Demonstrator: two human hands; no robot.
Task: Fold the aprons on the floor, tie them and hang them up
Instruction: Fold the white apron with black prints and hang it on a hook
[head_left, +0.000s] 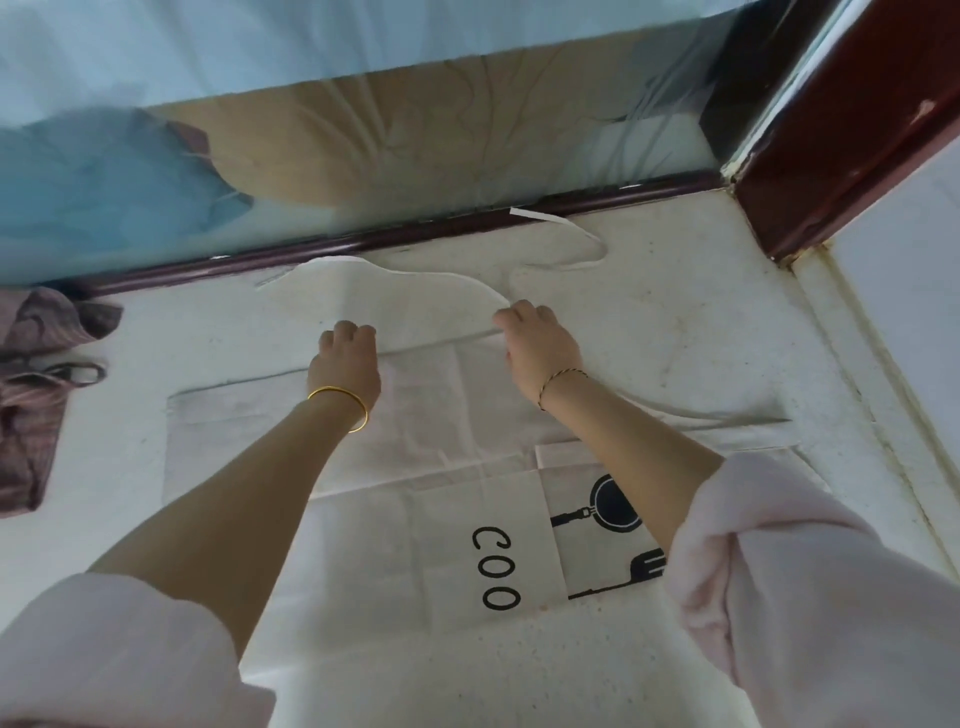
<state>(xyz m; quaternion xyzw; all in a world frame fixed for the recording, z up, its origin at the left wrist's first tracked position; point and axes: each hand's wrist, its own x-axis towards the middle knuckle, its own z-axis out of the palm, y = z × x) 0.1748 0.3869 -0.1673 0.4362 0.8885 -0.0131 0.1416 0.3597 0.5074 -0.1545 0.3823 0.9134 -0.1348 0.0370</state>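
Evidently we pinch the bib edge of the apron (441, 431) with our left hand (345, 364) and right hand (537, 343), both curled on cloth, so the fold lands square.

Soft, even light — faint shadows; white apron (431, 426) barely separates from pale floor (685, 322); edges bow.
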